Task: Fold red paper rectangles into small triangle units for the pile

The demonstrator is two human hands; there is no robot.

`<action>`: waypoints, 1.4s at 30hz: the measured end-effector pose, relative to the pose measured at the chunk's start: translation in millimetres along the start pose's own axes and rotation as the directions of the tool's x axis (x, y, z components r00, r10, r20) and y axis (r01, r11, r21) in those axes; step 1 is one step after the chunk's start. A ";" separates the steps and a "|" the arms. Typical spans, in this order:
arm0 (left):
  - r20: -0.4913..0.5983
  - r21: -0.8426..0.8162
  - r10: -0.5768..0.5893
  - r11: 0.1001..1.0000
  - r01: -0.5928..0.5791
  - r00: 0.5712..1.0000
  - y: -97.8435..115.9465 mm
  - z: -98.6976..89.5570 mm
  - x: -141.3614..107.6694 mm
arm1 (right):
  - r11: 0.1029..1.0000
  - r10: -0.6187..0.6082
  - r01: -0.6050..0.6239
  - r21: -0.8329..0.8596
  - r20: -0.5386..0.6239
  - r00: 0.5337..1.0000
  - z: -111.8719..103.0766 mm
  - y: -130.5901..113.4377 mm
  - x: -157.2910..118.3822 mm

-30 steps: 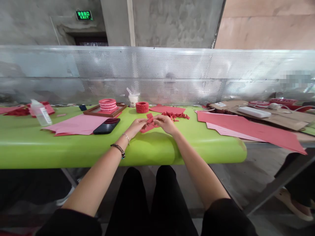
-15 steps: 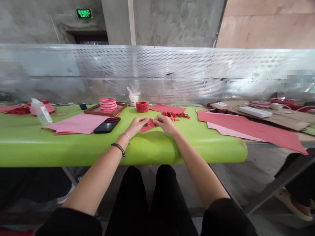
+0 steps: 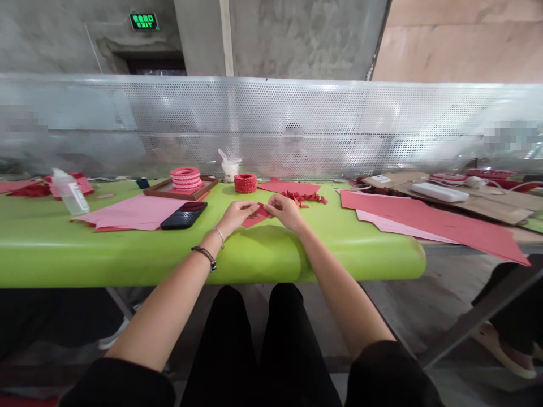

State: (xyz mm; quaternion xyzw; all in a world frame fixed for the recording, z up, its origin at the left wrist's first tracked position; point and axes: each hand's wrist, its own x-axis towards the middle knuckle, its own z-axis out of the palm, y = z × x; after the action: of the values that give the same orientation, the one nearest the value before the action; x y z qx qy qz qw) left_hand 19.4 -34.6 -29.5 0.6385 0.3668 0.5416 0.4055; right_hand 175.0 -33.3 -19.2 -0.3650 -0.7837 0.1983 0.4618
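Over the green table cover (image 3: pixel 263 254), my left hand (image 3: pixel 238 216) and my right hand (image 3: pixel 285 211) pinch a small piece of red paper (image 3: pixel 262 210) between them. Its folds are partly hidden by my fingers. Another flat red paper piece (image 3: pixel 253 221) shows just below my fingertips. Behind my right hand lies a heap of small folded red paper pieces (image 3: pixel 307 198). A short stack of red woven rings (image 3: pixel 245 183) stands beyond my left hand, and a red paper sheet (image 3: pixel 291 186) lies to its right.
Left of my hands are a black phone (image 3: pixel 184 215), pink paper sheets (image 3: pixel 127 213), a brown tray (image 3: pixel 159 192) with pink rings (image 3: pixel 185 179), and a clear bottle (image 3: pixel 70 192). A cup (image 3: pixel 230 169) stands behind. Red sheets (image 3: pixel 424 217) and a power strip (image 3: pixel 440 192) lie right.
The red paper between my fingertips has shifted slightly and shows a smaller, darker face. Both hands stay in nearly the same place.
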 end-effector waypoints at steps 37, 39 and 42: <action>-0.016 0.061 0.015 0.998 -0.014 1.000 0.1 0.8 -1.1 | 0.987 0.057 -0.059 0.152 0.018 0.998 -0.8 -0.5 2.2; -0.022 0.064 0.025 0.998 -0.023 0.999 -0.1 0.4 -0.9 | 0.986 0.057 -0.059 0.156 0.020 0.998 -0.6 -0.3 2.0; -0.035 0.071 0.046 0.997 -0.044 0.998 -1.3 -1.1 0.1 | 0.986 0.049 -0.052 0.160 0.025 0.999 -0.1 -0.3 1.8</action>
State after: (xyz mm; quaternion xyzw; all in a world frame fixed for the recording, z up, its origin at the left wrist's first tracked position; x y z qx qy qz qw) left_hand 18.3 -33.9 -30.6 0.6505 0.3783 0.5489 0.3639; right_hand 174.4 -32.2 -17.9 -0.3443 -0.7603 0.2764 0.4765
